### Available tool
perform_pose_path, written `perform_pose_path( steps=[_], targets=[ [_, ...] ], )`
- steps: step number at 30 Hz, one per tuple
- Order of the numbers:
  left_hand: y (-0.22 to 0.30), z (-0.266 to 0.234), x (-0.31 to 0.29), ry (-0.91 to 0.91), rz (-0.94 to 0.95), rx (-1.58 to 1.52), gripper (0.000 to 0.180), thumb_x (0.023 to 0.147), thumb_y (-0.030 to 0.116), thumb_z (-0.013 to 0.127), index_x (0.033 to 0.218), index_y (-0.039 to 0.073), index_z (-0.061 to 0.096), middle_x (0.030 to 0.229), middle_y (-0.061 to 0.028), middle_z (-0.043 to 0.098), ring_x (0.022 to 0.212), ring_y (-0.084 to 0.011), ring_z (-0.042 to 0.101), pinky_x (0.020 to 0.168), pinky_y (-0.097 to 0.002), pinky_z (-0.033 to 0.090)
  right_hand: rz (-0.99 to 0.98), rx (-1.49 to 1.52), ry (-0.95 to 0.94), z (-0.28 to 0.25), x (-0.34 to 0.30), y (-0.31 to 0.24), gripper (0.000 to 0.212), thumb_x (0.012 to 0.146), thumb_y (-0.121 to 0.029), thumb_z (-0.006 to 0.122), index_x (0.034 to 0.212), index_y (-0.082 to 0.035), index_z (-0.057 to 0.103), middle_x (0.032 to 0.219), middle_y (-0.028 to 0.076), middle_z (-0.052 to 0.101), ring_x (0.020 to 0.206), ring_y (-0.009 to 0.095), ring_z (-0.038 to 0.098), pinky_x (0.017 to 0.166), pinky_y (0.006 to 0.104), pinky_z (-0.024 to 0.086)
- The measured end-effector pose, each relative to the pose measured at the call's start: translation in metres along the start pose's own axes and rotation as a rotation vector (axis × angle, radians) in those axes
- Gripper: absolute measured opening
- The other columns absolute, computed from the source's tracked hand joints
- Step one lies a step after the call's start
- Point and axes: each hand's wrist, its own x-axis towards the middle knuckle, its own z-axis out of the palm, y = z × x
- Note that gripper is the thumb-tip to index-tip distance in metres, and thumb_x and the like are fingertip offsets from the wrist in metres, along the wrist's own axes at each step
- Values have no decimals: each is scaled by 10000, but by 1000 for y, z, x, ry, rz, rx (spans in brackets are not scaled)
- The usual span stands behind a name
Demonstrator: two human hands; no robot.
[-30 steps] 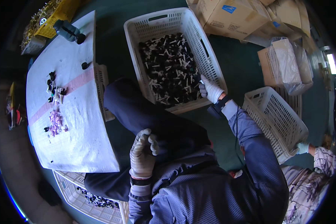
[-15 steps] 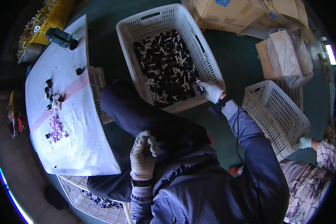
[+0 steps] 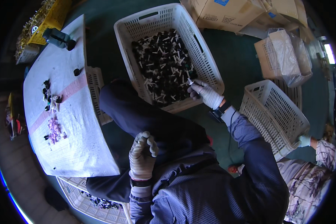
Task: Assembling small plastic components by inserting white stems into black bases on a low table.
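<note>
My right hand (image 3: 207,95), in a pale knitted glove, is over the near right part of a tall white slotted crate (image 3: 206,66). Thumb and fingers pinch a small white pin-like plastic part (image 3: 190,81), whose tip sticks out beyond them. Inside the crate lies a heap of small black-and-white parts (image 3: 164,63). My left hand (image 3: 142,155), gloved too, is raised above my lap with its fingers curled in toward the thumb. Whatever those fingers hold, if anything, is hidden.
A white board (image 3: 74,138) on my left bears black, white and pinkish small parts (image 3: 54,130) and a dark teal tool (image 3: 59,39). Cardboard boxes (image 3: 227,16) stand far right. Another person's gloved hand (image 3: 304,140) touches a white crate (image 3: 276,112). A low crate (image 3: 74,192) stands near left.
My right hand has drawn back slightly from the heap, and a white part now shows in its fingers. My left hand keeps its curled pose.
</note>
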Motion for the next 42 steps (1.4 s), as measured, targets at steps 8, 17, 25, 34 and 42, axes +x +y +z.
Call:
perform_pose_path(
  steps=[8,17,25,34,42],
  targets=[
    [12,17,25,-157,-25,-4,255,972,217,546,1143,31,582,741,-11,520,553,-120,470,485,-238,391,-326,-14,-80,49,-38,-31,413,947,-132,585,1334,-25,491,1089,91,649,894,148,651,768,264,542],
    [23,30,53,-150,-12,-310,306,984,214,527,1235,44,564,962,-65,649,823,-189,609,706,-318,508,-255,117,-55,44,-28,-35,367,937,-168,567,1283,-58,523,978,60,650,752,121,635,693,262,542],
    [53,-5,57,-218,109,-343,310,980,189,534,1251,38,538,813,-7,531,619,-113,423,541,-247,358,-138,100,70,10,54,-26,220,872,-87,586,1090,-57,582,864,66,649,689,153,625,618,283,531],
    [46,-2,79,-6,215,-132,302,1002,172,480,1255,17,537,676,13,399,529,-101,353,471,-241,325,-96,-596,309,7,162,-11,149,862,-135,591,989,-66,627,800,41,635,705,154,597,637,289,480],
    [37,3,97,-85,264,-75,281,1006,183,489,1228,15,526,642,7,416,461,-92,358,408,-235,335,-98,-787,300,-35,255,42,254,877,-193,591,1072,-36,630,959,113,668,898,205,628,806,329,484]
  ],
)
